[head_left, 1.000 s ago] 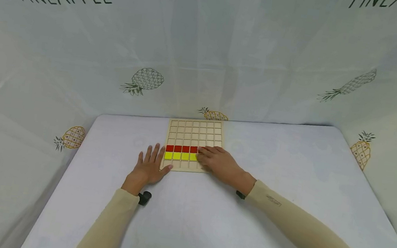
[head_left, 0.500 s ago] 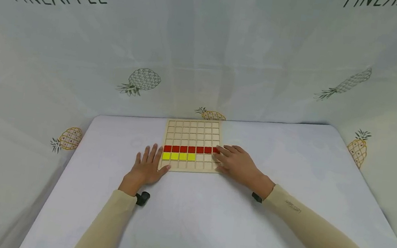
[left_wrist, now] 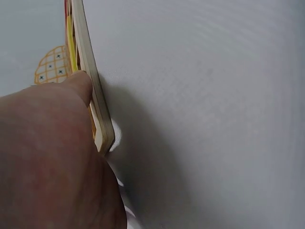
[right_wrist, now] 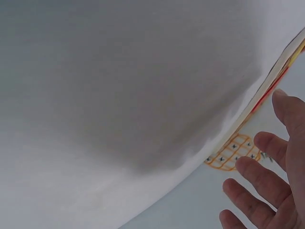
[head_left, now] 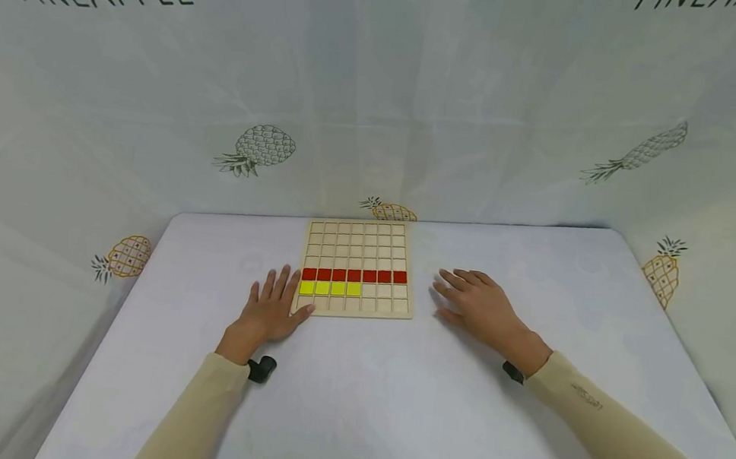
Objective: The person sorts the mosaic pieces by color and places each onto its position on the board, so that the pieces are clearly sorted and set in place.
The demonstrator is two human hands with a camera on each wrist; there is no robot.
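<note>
A pale wooden grid board (head_left: 371,245) lies flat near the back of the table. One row of its squares holds red tiles (head_left: 354,275) all the way across. In the row below, several yellow tiles (head_left: 337,288) fill the left part, and the squares to their right are bare wood. My left hand (head_left: 266,316) lies spread at the board's left edge, its thumb (left_wrist: 79,85) resting on the near left corner. To the right of the board, apart from it, my right hand (head_left: 484,306) holds nothing, its fingers (right_wrist: 264,179) loosely spread.
The table (head_left: 352,411) has a white cover. Behind it and at both sides hangs a pale curtain (head_left: 385,94) printed with pineapples. Each wrist wears a small black camera (head_left: 263,370).
My right hand has slid right, off the board and onto the table side, uncovering the right end of the red row. My left hand stays at the board's edge.
</note>
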